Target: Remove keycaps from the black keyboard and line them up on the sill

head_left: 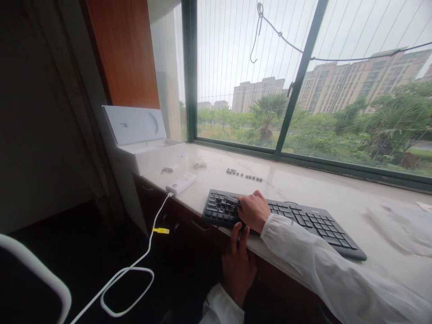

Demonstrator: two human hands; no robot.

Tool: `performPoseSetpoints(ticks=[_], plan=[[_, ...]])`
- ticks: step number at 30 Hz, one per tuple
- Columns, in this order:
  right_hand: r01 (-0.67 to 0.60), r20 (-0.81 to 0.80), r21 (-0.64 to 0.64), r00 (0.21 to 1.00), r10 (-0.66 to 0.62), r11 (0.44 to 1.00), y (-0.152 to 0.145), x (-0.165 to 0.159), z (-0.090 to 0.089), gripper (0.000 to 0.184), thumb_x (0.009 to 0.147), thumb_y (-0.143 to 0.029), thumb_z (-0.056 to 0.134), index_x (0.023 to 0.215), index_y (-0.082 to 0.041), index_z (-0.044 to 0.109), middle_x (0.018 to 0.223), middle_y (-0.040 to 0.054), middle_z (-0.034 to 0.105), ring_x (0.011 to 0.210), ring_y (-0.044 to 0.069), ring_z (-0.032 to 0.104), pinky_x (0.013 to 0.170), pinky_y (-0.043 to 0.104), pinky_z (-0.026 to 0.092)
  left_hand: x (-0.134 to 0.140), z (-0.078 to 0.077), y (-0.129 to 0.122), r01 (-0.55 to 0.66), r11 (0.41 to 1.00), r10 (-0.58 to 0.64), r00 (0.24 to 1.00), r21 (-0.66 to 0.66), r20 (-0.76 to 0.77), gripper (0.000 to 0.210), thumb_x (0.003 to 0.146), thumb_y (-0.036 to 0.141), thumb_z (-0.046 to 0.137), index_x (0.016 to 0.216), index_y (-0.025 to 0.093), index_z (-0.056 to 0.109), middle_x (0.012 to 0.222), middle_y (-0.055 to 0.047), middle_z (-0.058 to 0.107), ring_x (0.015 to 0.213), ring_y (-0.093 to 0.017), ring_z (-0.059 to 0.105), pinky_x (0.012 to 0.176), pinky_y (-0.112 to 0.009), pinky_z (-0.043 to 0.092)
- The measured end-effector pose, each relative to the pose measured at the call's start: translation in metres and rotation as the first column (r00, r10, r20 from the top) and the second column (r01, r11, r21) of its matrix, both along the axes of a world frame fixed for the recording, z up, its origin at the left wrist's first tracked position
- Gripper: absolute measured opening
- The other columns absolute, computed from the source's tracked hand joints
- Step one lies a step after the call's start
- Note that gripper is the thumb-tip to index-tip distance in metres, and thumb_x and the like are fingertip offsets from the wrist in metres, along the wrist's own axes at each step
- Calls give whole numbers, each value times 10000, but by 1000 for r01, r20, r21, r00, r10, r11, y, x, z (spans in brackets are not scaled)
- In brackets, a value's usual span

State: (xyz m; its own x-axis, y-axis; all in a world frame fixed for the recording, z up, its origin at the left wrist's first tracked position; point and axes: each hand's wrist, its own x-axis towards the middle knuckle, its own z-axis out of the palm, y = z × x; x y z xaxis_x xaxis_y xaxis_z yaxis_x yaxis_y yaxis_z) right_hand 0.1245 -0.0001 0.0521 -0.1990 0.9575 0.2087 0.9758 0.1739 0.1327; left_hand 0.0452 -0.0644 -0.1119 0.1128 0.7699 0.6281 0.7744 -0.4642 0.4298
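A black keyboard (310, 220) lies on the white sill, with several keycaps gone from its left part, where bare sockets show. My right hand (254, 209) rests over that part, closed around a dark slim tool (232, 200) whose tip points left at the keys. What kind of tool it is I cannot make out. At the keyboard's front edge is my left hand (239, 265), fingers stretched up with the fingertips by the edge. Behind the keyboard, several loose keycaps (248, 175) sit in a row.
An opened white box (158, 155) stands at the left end. Near it lies a white power bank (181, 183) with a white cable (148, 252) hanging off the edge. A crumpled clear plastic bag (398, 225) lies at the right. The window (243, 90) runs along the back.
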Motion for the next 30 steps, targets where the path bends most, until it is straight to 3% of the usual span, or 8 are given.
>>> performPoseSetpoints(ticks=[5,8,16,22,30], plan=[[52,-43,-70,998,-55,996,2,1,0,284,894,-339,468,850,-187,703,863,97,743,846,228,667,845,344,305,0,1,1,-21,1000,21,1000,18,0,758,733,38,576,1428,271,382,1485,-65,405,1210,-226,555,885,-299,557],[20,-95,-138,995,-34,990,0,-2,2,341,915,-412,451,841,-211,717,876,78,748,876,223,666,836,336,313,0,1,1,-4,1000,4,1000,-1,8,745,735,33,564,1419,276,398,1487,-59,406,1223,-224,545,899,-296,550],[20,-47,-69,999,-23,997,2,8,19,286,916,-401,481,876,-240,714,843,55,747,844,205,671,804,323,307,-2,-3,0,9,1000,-9,1000,-19,-1,785,761,40,529,1468,295,305,1533,-49,342,1265,-229,512,927,-328,540],[-49,-14,-83,999,48,995,4,12,14,295,906,-394,487,817,-218,705,832,71,741,829,211,671,796,324,318,-1,-3,-1,13,1000,-13,1000,-28,14,785,773,48,525,1476,303,286,1539,-47,333,1265,-233,514,917,-333,547],[-32,-5,-88,999,31,996,1,9,13,317,916,-388,463,807,-197,692,837,87,735,846,221,672,818,337,325,0,-2,-1,15,999,-14,999,-38,30,773,774,48,527,1471,298,303,1534,-47,344,1285,-233,493,934,-330,537]])
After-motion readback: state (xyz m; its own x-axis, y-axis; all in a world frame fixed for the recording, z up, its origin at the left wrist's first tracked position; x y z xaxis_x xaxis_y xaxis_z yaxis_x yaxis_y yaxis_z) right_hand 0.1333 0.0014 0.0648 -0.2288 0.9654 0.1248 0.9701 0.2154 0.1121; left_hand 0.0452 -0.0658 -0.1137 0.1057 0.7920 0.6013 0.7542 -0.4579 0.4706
